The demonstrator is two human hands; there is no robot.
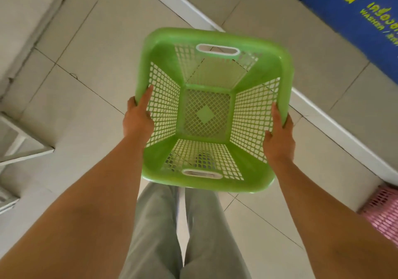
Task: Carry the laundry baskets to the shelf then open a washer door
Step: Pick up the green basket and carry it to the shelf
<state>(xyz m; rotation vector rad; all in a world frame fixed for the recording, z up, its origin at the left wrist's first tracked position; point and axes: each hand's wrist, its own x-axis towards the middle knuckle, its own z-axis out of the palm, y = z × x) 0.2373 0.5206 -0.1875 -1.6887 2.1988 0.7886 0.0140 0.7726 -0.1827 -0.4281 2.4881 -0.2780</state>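
Observation:
A green plastic laundry basket (206, 42) with lattice walls and two white-rimmed handle slots hangs in the air in front of me, above the tiled floor. It has nothing inside. My left hand (137, 117) grips its left rim, thumb lying along the inner wall. My right hand (280, 132) grips the right rim the same way. A pink lattice basket (383, 210) shows partly at the right edge, low down on the floor.
A blue panel with yellow lettering (355, 5) runs along the upper right above a white ledge (323, 110). A white frame, perhaps a shelf (23, 147), juts in at the left edge. My grey-trousered legs (183, 235) stand on beige floor tiles.

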